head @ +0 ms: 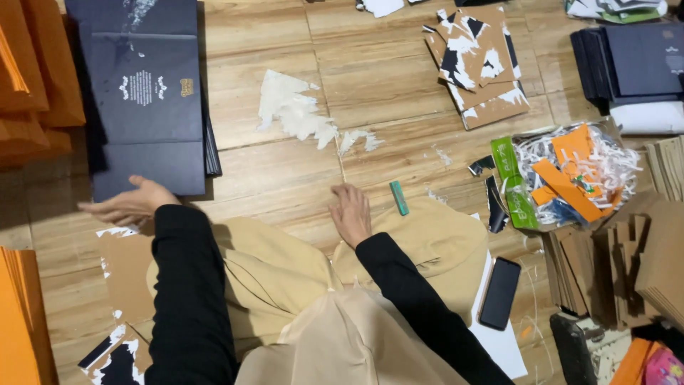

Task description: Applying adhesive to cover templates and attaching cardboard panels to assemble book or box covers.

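Sitting on a wood-plank floor (370,78), knees under tan cloth, black sleeves reaching out. Left hand (132,202) lying flat and palm-down, fingers (96,208) spread loose and gripping nothing, just touching the lower edge of a dark navy folded card sheet (146,93), matte, rectangular, creased across, with small pale print in the middle. Beneath that hand, lying on the floor, a brown cardboard panel (125,267) with torn white scraps clinging to its edge. Right hand (351,212) resting on the floor by the knee, fingers (345,194) relaxed and slightly curled, empty. Just beside it, a small green rectangular block (399,197), slim and smooth. Ahead, patches of dried white glue residue (292,110) roughening the planks. Further off, a stack of brown boards (481,64) with ragged black-and-white peeled paper. To the right, a clear plastic bag (570,175) bulging with shredded white strips and orange offcuts. Near the right knee, a glossy black phone (500,292) lying on white paper. Orange card stacks (35,64) filling the left edge.
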